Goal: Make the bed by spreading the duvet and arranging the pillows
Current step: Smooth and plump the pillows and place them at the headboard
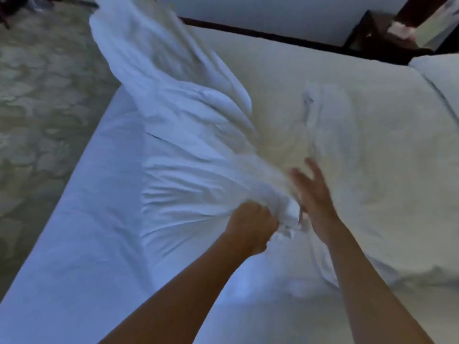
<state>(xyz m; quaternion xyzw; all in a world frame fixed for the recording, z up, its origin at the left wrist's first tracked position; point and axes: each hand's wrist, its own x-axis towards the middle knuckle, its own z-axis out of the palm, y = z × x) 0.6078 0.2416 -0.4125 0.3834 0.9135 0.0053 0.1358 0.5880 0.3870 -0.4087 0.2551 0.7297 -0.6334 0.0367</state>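
Note:
A white duvet (pixel 188 135) lies bunched and twisted across the bed (pixel 74 244), one end lifted high toward the upper left, blurred by motion. My left hand (pixel 250 225) is closed tight on a gathered corner of the duvet near the middle of the frame. Just to its right, my right hand (pixel 314 199) is held flat with fingers spread, beside the gathered cloth and over the white bedding, holding nothing. A white pillow (pixel 439 80) rests at the far right edge, partly cut off by the frame.
Patterned green carpet (pixel 42 100) runs along the bed's left side. A dark wooden bed frame edge (pixel 248 31) and a dark bedside table (pixel 380 36) stand at the back, against a pale wall.

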